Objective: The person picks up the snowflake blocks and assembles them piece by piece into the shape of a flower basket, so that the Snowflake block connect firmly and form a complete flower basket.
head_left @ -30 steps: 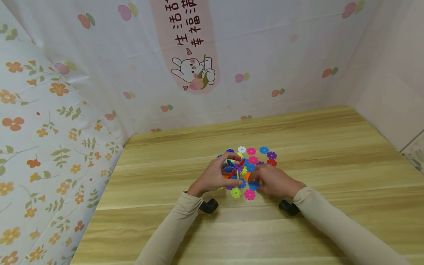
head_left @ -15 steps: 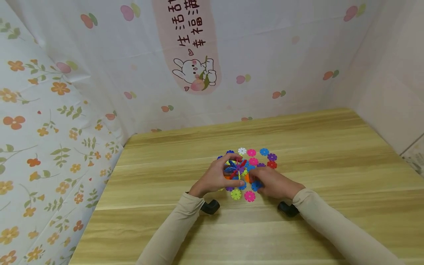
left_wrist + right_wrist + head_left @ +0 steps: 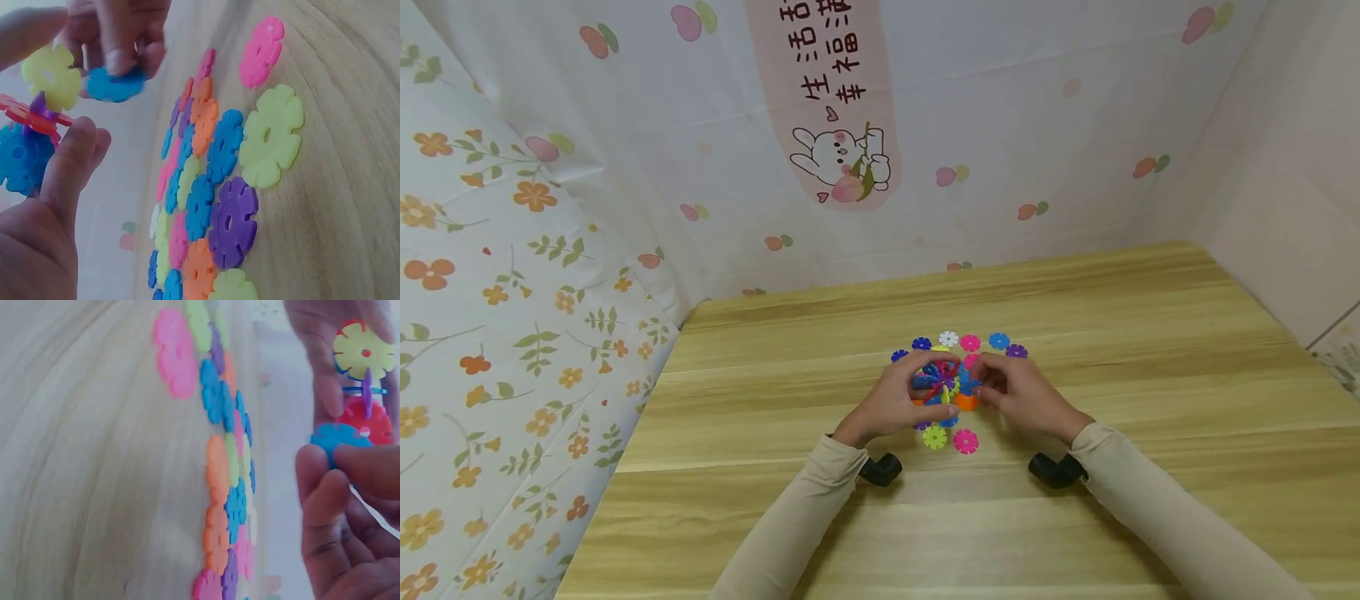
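Observation:
My left hand holds a cluster of slotted plastic discs between thumb and fingers, above the table. In the right wrist view a yellow disc, a purple one seen edge-on and a red disc are joined in it. A blue disc is also part of the cluster in the left wrist view. My right hand pinches a separate blue disc between thumb and fingers, close beside the cluster. Whether this disc touches the cluster I cannot tell.
Several loose flower-edged discs lie flat around and beneath the hands, among them a pink disc, a yellow-green disc and a white disc. The wooden table meets a patterned cloth at its back and left.
My right hand has picked up a blue disc from the table near its fingers and brought it up beside the cluster. My left hand has shifted slightly right, still holding the cluster.

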Available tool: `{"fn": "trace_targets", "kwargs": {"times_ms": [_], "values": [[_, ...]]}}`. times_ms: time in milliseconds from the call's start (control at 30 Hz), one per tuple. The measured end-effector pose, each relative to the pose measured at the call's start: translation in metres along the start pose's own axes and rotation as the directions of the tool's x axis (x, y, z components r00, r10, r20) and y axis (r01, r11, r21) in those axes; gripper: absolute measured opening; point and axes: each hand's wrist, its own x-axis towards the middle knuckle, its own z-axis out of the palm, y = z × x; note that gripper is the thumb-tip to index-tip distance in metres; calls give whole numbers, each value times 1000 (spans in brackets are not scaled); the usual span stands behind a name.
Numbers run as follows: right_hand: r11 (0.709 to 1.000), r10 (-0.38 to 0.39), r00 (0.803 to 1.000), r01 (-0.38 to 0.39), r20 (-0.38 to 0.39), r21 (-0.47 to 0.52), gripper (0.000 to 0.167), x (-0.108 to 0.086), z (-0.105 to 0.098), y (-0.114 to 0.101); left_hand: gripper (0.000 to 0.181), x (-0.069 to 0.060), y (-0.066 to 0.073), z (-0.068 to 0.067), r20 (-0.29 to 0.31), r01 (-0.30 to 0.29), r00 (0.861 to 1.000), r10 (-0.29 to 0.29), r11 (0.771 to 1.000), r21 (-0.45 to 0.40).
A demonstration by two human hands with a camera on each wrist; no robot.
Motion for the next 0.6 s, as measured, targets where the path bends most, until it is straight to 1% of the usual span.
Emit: {"fn": "trace_targets", "kwargs": {"times_ms": [67, 200, 300, 400, 600], "values": [[998, 7, 999, -4, -40, 64, 14, 0, 0, -2, 57, 0, 0, 0, -7, 2, 1000, -2, 1000, 12], [994, -26, 995, 37, -101, 103, 12, 0, 1, -7, 62, -1, 0, -1, -21, 1, 1000, 1, 997, 79], [992, -63, 989, 76, -132, 101, 12, 0, 2, -9, 62, -2, 1, -1, -35, 10, 999, -7, 995, 98], [989, -91, 983, 108, -161, 103, 12, -1, 3, -9, 60, -2, 1, 0, -43, 20, 999, -16, 996, 92], [981, -176, 962, 189, -210, 41, 14, 0, 3, -14, 61, -1, 2, -1, -46, 26, 999, -22, 995, 99]]}}
